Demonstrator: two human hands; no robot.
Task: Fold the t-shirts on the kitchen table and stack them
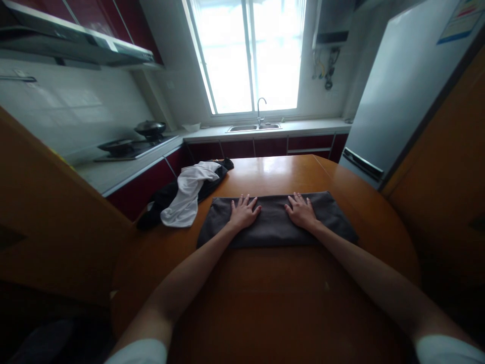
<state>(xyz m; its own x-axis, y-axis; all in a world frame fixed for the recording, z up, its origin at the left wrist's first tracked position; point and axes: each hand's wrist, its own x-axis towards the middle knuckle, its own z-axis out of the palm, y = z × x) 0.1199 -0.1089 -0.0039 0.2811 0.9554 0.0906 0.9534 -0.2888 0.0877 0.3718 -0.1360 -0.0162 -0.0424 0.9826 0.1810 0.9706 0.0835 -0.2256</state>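
A dark grey piece of cloth [273,222], folded into a wide flat rectangle, lies across the middle of the wooden table [273,293]. Its exact kind does not show. My left hand [243,212] rests flat on its left half, fingers spread. On the right half, my right hand [301,211] lies palm down with its fingers apart. Neither hand grips anything. To the left, a crumpled white garment [185,197] lies over dark clothing [159,199] near the table's edge.
Behind the table, a counter holds a sink [242,128] with a tap [259,111] under a bright window. A stove [136,149] with a lidded pan [150,127] and another pan [115,146] is at the left. A tall fridge [397,91] stands to the right.
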